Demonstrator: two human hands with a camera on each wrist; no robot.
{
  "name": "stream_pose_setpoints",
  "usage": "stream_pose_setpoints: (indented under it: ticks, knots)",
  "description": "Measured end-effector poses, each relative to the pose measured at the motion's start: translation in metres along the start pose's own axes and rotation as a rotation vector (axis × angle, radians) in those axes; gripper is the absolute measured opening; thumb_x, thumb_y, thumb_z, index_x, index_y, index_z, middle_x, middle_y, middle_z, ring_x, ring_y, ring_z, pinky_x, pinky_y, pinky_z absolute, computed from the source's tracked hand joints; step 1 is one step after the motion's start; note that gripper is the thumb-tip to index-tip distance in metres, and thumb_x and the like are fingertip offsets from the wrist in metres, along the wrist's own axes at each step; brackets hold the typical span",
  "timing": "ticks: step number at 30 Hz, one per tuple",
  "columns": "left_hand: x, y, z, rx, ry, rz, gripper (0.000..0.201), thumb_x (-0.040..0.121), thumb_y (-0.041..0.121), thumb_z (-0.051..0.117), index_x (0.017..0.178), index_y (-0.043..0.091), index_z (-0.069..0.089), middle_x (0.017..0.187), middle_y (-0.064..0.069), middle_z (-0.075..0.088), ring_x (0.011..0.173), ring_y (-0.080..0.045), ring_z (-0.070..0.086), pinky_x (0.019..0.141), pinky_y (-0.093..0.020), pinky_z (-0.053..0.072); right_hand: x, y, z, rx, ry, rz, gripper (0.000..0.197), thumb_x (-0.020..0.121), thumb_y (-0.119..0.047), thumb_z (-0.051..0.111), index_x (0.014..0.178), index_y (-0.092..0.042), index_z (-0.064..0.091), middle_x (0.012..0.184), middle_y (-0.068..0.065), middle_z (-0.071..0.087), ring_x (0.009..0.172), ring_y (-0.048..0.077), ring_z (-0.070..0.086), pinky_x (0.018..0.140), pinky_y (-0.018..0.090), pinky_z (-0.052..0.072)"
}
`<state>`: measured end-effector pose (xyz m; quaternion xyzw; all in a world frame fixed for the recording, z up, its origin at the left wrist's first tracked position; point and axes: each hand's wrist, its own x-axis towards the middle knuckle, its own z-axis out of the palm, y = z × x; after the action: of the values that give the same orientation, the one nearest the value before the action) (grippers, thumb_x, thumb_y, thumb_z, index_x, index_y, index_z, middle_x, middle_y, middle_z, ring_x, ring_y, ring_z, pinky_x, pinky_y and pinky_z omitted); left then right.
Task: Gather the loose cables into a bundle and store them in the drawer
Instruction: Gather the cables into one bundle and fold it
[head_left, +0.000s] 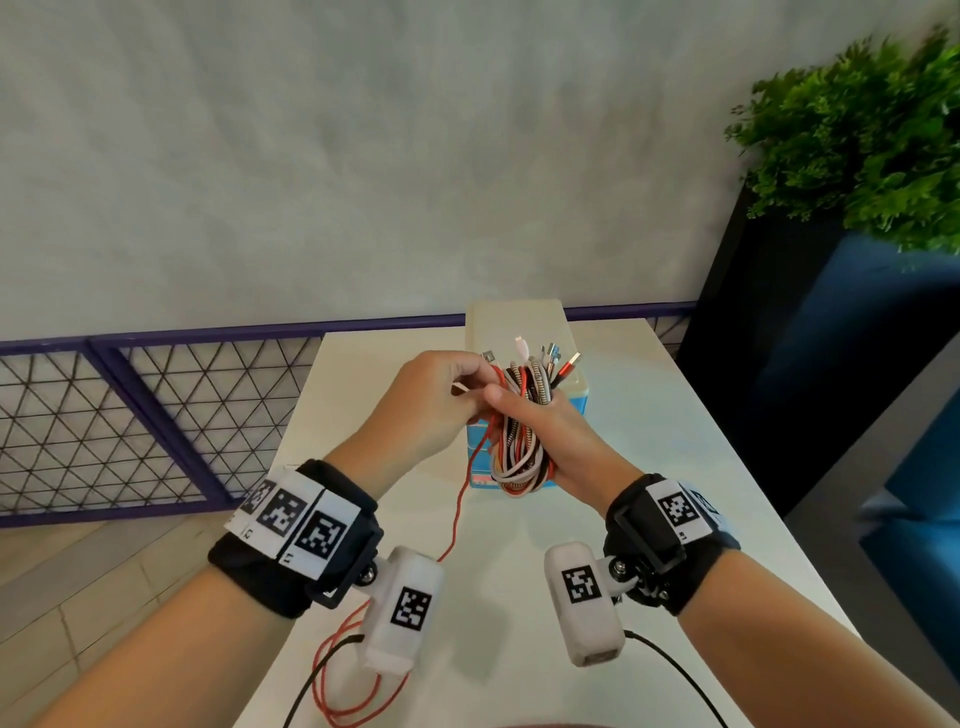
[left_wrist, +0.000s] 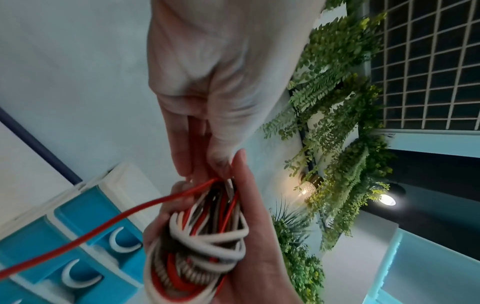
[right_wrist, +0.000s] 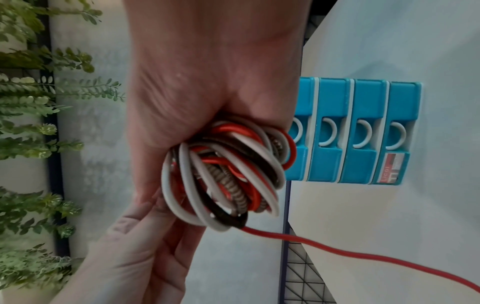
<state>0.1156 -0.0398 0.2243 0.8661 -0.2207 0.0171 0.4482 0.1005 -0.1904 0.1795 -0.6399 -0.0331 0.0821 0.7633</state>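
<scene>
My right hand (head_left: 535, 421) grips a bundle of folded cables (head_left: 522, 447), white, red, black and braided, held upright above the table with plugs (head_left: 545, 356) sticking out on top. The bundle's loops (right_wrist: 226, 176) bulge below the fist. My left hand (head_left: 441, 395) pinches a long red cable (head_left: 457, 514) at the bundle's top left. That cable hangs down and coils on the table's near edge (head_left: 343, 675). A small blue drawer unit (head_left: 478, 452) with a white top stands just behind the hands, its several drawers (right_wrist: 361, 131) all closed.
The white table (head_left: 649, 415) is narrow, with a purple mesh railing (head_left: 130, 415) to its left and behind. A dark planter with green foliage (head_left: 862, 145) stands at the right. Black camera leads (head_left: 675, 670) trail from both wrists.
</scene>
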Motion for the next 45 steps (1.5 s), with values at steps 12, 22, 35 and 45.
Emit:
stream_pose_setpoints:
  ticks: [12,22,35,45]
  knots:
    - [0.002,0.005,-0.007,0.251,-0.151,0.16,0.016,0.096,0.013,0.048,0.09,0.019,0.061,0.084,0.01,0.064,0.082,-0.007,0.06,0.073,-0.021,0.045,0.002,0.006,-0.003,-0.008,0.043,0.037,0.016,0.076,-0.012,0.062,0.092,-0.007,0.06,0.071,0.01,0.065,0.067,0.021,0.064,0.073,0.04,0.055]
    - [-0.014,-0.015,0.028,0.034,-0.247,-0.157,0.036,0.102,0.034,0.026,0.092,0.013,0.053,0.078,-0.002,0.06,0.075,-0.018,0.059,0.08,-0.041,0.05,0.01,-0.005,-0.011,0.08,0.458,-0.114,0.007,0.082,-0.005,0.058,0.088,-0.008,0.055,0.068,0.007,0.064,0.065,0.022,0.062,0.073,0.044,0.055]
    - [-0.031,-0.033,0.017,0.009,-0.701,-0.367,0.027,0.096,0.038,0.05,0.088,0.025,0.072,0.06,0.007,0.044,0.053,-0.011,0.034,0.052,-0.022,0.028,0.007,-0.027,-0.04,0.327,0.235,-0.012,0.007,0.086,-0.007,0.055,0.091,-0.003,0.056,0.073,0.009,0.063,0.072,0.023,0.069,0.067,0.036,0.06]
    - [-0.007,-0.004,0.009,0.242,-0.031,0.016,0.022,0.071,0.018,0.08,0.071,0.02,0.058,0.066,0.009,0.056,0.055,0.0,0.046,0.054,-0.01,0.036,0.001,-0.021,-0.022,-0.132,0.004,0.132,0.046,0.059,-0.022,0.073,0.098,-0.001,0.064,0.084,0.017,0.066,0.081,0.027,0.068,0.083,0.043,0.055]
